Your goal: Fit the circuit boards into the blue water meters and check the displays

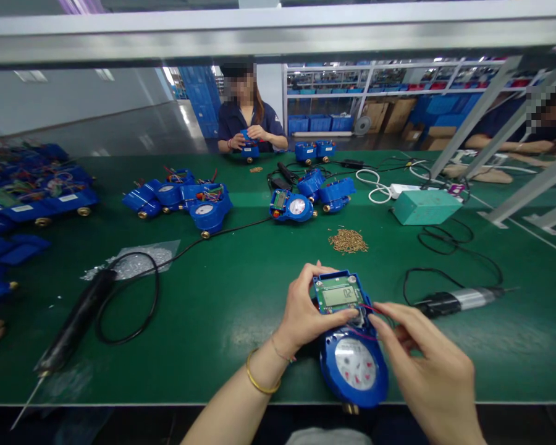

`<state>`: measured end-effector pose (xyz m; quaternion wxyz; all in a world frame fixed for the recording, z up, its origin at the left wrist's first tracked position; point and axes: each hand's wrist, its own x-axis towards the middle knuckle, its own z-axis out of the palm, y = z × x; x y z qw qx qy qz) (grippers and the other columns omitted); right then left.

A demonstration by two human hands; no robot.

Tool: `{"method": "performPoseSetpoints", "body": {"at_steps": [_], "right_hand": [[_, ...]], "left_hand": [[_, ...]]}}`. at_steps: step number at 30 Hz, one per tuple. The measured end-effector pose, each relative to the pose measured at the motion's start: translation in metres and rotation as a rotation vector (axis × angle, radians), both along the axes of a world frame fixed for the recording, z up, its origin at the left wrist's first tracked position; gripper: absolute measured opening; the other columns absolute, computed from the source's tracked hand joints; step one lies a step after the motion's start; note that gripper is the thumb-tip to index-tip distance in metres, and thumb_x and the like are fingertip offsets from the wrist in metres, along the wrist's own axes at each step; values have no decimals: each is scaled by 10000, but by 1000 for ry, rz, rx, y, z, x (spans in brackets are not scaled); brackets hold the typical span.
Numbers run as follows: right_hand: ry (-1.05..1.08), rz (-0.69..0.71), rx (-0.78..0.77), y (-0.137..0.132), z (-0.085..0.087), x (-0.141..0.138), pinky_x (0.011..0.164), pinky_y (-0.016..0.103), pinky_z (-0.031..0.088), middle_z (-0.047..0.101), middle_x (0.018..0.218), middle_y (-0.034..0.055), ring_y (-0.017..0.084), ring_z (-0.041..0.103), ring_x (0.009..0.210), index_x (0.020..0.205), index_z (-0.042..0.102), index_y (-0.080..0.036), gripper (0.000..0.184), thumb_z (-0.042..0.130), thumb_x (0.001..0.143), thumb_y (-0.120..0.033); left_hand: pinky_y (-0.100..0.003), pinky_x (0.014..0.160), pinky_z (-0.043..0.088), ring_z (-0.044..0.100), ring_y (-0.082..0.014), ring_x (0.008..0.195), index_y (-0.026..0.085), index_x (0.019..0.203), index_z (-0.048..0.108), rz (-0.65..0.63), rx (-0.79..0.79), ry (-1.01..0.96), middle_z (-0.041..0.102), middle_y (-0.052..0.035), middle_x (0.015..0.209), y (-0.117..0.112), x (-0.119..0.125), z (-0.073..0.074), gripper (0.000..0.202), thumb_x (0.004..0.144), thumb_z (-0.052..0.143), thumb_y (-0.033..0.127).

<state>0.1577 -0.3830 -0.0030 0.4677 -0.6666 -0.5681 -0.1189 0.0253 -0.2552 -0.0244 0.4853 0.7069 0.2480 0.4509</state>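
Holding blue plastic round-dialled meter up close in left fingers, pinching thin red wire in right fingers. Looks part-done tbh: showing digits, not closed up yet.

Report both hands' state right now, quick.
Left hand: closed around the upper part of the blue meter, thumb just below its display.
Right hand: closed, fingertips pinching a thin red wire beside the display.
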Motion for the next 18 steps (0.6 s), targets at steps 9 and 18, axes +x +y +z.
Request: {"method": "performPoseSetpoints", "body": {"at_steps": [9,18], "right_hand": [[547,357,-468,24,35,42,516,203,472,650,670,24,142,586,593,738,714,-189,310,644,835,-475],[607,464,-521,36,27,58,555,225,457,603,670,25,145,540,622,736,688,-177,360,661,831,-524]], "left_hand": [[-513,1208,331,699,-226,1037,189,1092,590,-15,161,2,725,-65,1092,2,1,6,591,624,919,336],[-462,1239,278,693,-211,1059,198,1091,592,-55,19,-41,719,-50,1113,1,3,2,582,625,923,307]]}}
